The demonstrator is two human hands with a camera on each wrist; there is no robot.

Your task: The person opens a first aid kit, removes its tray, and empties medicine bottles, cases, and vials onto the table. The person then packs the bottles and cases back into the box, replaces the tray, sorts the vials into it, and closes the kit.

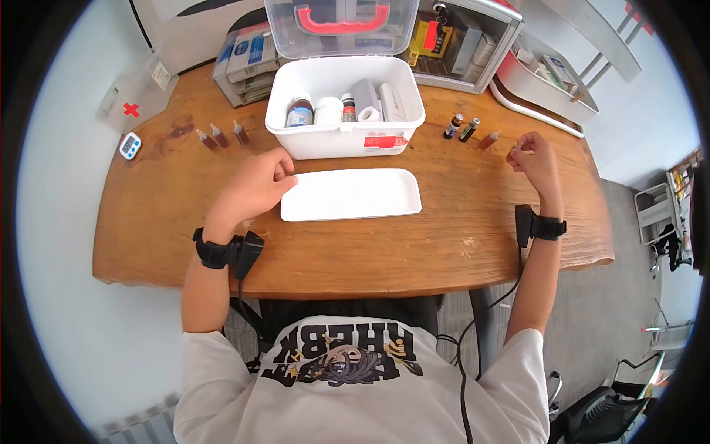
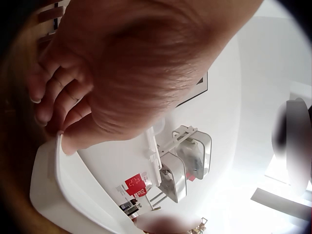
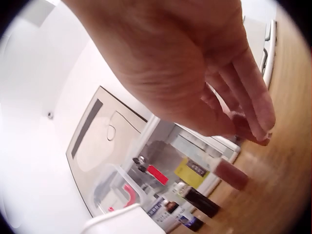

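Closest is a pale shirt [image 1: 347, 399] with black letters on it. Right at the tips of the right hand's fingers is a small vial [image 1: 511, 155], low over the counter [image 1: 355, 255] or touching it (I cannot tell which). Just left of those fingers stands one red-brown vial [image 1: 488, 140], and a bit more to the left are two dark bottles [image 1: 461, 129].

Both arms reach up from the shirt, with a black band on each wrist. The right hand [image 1: 536, 163] bends at the wrist and points its fingers down and left. The left hand [image 1: 255, 185] leans in to the right, well apart from the other hand.

The right fingers and thumb are together, pinching the small vial by its top. The left thumb and pointing finger pinch the rim of the white tray [image 1: 351, 194] at its left end, and the other left fingers are bent. Past the left fingers are three vials [image 1: 220, 136], up and to the left, and a big white box [image 1: 344, 144], up and to the right.
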